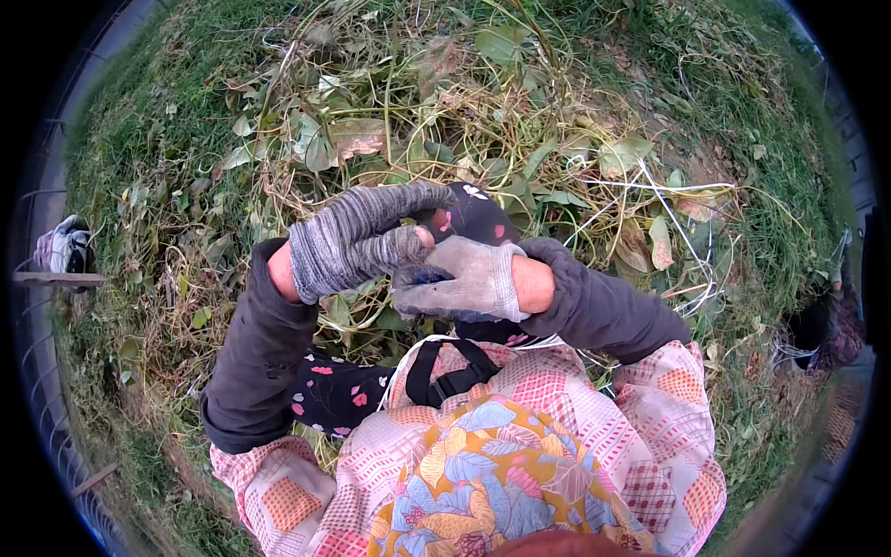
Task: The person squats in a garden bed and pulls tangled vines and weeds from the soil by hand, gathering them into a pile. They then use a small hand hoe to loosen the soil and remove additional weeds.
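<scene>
My left hand (369,240), in a striped grey knit glove with a bare thumb tip, is held over my knee with its fingers stretched to the right. Close beside it is my right hand (459,278), in a pale worn glove with darker fingers, curled towards the left. The thumb of the striped glove nearly meets the pale glove; whether they touch, or whether anything lies in either palm, I cannot tell. Beneath both hands are dark floral trousers (341,390). Tangled vines with green and browning leaves (358,136) spread in front of me.
White string (672,202) runs through the vines at the right. At the far right edge another person (832,327) is low among the plants. A light cloth bundle (64,247) sits by a wooden stick (59,279) at the left edge, near wire hoops. Grass surrounds the vines.
</scene>
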Tool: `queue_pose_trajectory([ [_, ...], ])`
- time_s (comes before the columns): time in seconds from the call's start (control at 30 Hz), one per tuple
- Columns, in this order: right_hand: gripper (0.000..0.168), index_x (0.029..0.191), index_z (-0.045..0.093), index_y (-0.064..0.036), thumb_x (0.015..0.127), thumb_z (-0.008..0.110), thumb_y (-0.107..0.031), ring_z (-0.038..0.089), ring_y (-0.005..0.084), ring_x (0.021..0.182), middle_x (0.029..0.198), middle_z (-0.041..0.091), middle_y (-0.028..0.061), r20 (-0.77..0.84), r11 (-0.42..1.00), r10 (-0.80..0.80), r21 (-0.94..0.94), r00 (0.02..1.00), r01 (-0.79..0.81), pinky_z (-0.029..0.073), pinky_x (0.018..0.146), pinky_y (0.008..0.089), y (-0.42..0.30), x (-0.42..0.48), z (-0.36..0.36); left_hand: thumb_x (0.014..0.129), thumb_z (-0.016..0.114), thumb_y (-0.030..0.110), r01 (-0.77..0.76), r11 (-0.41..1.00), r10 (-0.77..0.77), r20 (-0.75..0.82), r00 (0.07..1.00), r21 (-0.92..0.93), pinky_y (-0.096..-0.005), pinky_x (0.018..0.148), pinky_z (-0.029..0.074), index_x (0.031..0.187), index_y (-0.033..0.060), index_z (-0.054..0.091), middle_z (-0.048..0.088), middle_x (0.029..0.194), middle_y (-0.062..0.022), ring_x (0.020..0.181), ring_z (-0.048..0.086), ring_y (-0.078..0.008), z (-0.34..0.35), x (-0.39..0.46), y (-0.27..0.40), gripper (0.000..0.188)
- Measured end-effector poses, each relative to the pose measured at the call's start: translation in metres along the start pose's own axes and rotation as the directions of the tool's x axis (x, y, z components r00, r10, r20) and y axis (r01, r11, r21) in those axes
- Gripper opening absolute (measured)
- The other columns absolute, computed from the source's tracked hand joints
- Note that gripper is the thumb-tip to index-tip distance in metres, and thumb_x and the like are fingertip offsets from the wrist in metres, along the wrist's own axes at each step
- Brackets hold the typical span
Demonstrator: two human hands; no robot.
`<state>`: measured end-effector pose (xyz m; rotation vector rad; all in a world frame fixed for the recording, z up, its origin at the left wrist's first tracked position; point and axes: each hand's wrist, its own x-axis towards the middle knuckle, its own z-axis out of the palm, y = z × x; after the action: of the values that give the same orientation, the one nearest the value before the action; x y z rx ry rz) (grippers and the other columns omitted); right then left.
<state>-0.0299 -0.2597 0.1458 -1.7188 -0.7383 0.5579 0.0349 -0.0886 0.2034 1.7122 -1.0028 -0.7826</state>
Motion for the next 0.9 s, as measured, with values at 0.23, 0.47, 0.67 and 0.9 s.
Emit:
queue_pose_trajectory([
  [0.23, 0.024, 0.082, 0.062, -0.004, 0.083, 0.058, -0.028, 0.047, 0.0037, 0.062, 0.067, 0.054, -0.0038, 0.187, 0.958, 0.272, 0.045, 0.944, -0.284, 0.039, 0.056, 0.0205, -0.036, 0.035, -0.011, 0.084, 0.059, 0.021, 0.311, 0.904, -0.418, -0.467, 0.779, -0.292, -0.0183, 0.050, 0.035, 0.088, 0.0048, 0.061, 0.057, 0.071, 0.0032, 0.058, 0.046, -0.0041, 0.013, -0.156, -0.001, 0.017],
  [0.47, 0.020, 0.078, 0.060, -0.002, 0.079, 0.060, -0.023, 0.047, 0.0043, 0.061, 0.067, 0.054, -0.0027, 0.212, 0.872, 0.489, -0.153, 0.846, -0.465, 0.037, 0.054, 0.0201, -0.022, -0.002, -0.048, 0.080, 0.061, 0.021, 0.427, 0.705, -0.369, -0.807, -0.460, -0.566, -0.0307, 0.058, 0.043, 0.092, 0.0084, 0.057, 0.054, 0.072, -0.0032, 0.058, 0.053, -0.0183, 0.031, -0.584, -0.071, 0.018],
  [0.67, 0.019, 0.079, 0.060, -0.002, 0.075, 0.064, -0.020, 0.051, 0.0076, 0.062, 0.070, 0.057, 0.0007, 0.236, 0.676, 0.718, -0.012, 0.655, -0.737, 0.040, 0.056, 0.0219, 0.073, -0.082, -0.077, 0.080, 0.057, 0.028, 0.532, -0.477, -0.497, -0.284, -0.820, -0.699, -0.0360, 0.082, 0.043, 0.111, 0.0087, 0.056, 0.060, 0.103, -0.0118, 0.095, 0.057, -0.0268, 0.296, -0.737, -0.127, 0.037],
  [0.9, 0.017, 0.093, 0.058, -0.004, 0.083, 0.057, -0.017, 0.047, 0.0043, 0.061, 0.072, 0.054, -0.0039, -0.112, 0.726, 0.680, -0.037, 0.725, -0.687, 0.038, 0.053, 0.0186, 0.096, -0.065, -0.094, 0.079, 0.057, 0.040, 0.535, -0.579, -0.762, 0.176, -0.623, -0.615, -0.0394, 0.082, 0.043, 0.113, 0.0093, 0.055, 0.061, 0.104, -0.0126, 0.095, 0.057, -0.0291, 0.347, -0.648, -0.140, 0.046],
])
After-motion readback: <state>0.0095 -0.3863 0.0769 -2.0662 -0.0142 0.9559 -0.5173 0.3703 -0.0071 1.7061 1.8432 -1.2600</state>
